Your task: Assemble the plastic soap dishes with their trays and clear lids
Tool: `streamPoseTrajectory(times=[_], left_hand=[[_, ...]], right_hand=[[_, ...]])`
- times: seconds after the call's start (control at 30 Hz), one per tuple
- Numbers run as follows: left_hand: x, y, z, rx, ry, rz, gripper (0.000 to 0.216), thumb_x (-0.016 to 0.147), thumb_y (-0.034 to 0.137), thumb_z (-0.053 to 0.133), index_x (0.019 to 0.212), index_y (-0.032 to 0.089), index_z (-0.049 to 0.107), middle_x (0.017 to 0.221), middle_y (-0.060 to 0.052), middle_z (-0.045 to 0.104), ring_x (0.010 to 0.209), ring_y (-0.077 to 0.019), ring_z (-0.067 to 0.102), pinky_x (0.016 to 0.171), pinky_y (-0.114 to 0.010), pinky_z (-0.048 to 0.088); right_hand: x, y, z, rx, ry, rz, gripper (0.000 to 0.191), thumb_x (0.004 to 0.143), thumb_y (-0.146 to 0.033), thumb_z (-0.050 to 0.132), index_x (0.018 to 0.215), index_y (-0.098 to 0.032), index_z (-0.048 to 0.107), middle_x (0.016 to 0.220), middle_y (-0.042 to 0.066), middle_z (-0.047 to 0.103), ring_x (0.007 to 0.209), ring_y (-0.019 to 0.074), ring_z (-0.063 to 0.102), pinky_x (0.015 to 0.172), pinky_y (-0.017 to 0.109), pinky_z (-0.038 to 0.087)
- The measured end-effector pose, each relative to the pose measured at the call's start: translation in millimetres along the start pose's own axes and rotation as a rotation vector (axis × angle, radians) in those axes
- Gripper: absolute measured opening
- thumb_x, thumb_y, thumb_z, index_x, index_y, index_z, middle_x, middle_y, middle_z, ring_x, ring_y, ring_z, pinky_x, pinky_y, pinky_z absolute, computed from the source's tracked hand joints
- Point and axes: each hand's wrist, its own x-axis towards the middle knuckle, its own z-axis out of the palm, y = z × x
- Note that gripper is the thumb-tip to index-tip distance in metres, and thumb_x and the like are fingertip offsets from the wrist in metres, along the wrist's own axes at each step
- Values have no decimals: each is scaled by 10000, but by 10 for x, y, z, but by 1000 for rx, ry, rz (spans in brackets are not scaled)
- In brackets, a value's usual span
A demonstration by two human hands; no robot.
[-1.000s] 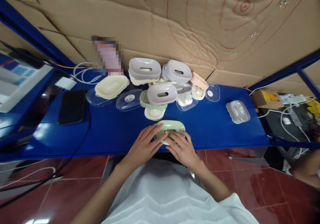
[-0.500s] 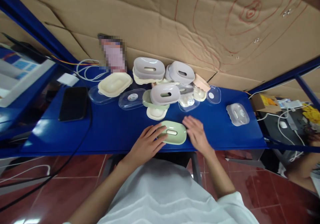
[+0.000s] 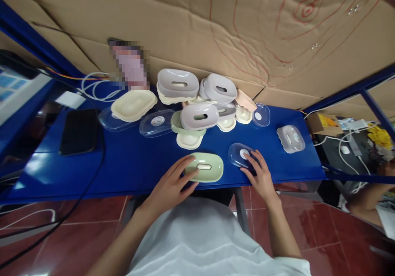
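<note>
Looking at a pale green oval plastic soap dish (image 3: pixel 204 167) parked right at the near edge of the glossy blue tabletop (image 3: pixel 129 161), slot facing up, well apart from the jumble at the back. Pinned there by the left hand (image 3: pixel 169 185), fingers (image 3: pixel 182 170) spread fairly wide and laid flat over its left end, not curled round it. More a steadying press than a grip, probably to stop it skating on that slick surface. Just beside it on the right, got a clear oval plastic lid with a round white sticker (image 3: pixel 239 154) lying flat, with the right hand (image 3: pixel 261 177) over its near edge, fingers (image 3: pixel 251 163) loosely fanned, tips touching the lid, not closed on anything. Both wrists low, palms down, forearms angling in from the body. Further back against the cardboard wall (image 3: pixel 185 29), heaped any old how: lilac-grey oval soap dish tops (image 3: pixel 178 82), a cream oval tray (image 3: pixel 133 105), another clear lid (image 3: pixel 153 123). Off alone on the right, a frosted grey lid (image 3: pixel 290 138). Far left, a black phone (image 3: pixel 79 131) lying flat.
</note>
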Motion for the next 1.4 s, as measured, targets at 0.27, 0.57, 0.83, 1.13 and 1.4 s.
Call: streamPoseTrajectory(times=[0.27, 0.57, 0.83, 1.13, 1.4], left_hand=[[257, 0, 196, -75, -82, -46, 785, 1030, 424, 683, 1701, 321, 287, 1701, -167, 418, 1561, -341, 463, 1220, -509, 503], [79, -22, 191, -64, -31, -113, 791, 1019, 441, 693, 1701, 340, 304, 1686, -143, 460, 1537, -320, 501, 1216, -486, 514], [134, -55, 101, -1, -51, -50, 699, 1058, 439, 628, 1682, 311, 340, 1679, -146, 470, 1519, -302, 519, 1209, -472, 511], [199, -691, -507, 388, 198, -440, 610, 1082, 336, 488, 1670, 202, 394, 1678, -194, 459, 1598, -415, 357, 1300, -662, 212], [-158, -448, -402, 359, 185, -362, 431, 1052, 330, 565, 1471, 250, 628, 1329, -170, 631, 1271, -358, 608, 1112, -573, 491]], right_hand=[[70, -729, 292, 48, -33, -286, 549, 1071, -280, 614, 1610, -307, 512, 1672, 109, 486, 1629, 347, 337, 1272, 607, 427], [51, -795, 590, -96, 96, -426, 540, 994, -342, 766, 1512, -297, 623, 1637, 121, 538, 1616, 339, 368, 1262, 584, 449], [7, -714, 507, -134, 127, -361, 511, 1008, -331, 748, 1504, -310, 625, 1553, 101, 630, 1579, 315, 440, 1231, 526, 468], [475, 177, 77, -364, 270, 57, 533, 1106, -376, 534, 1616, -229, 485, 1637, 186, 525, 1597, 382, 389, 1249, 680, 311], [1538, -679, 454, -151, -13, -399, 548, 1112, -347, 509, 1648, -250, 443, 1680, 121, 485, 1607, 302, 368, 1318, 564, 237]])
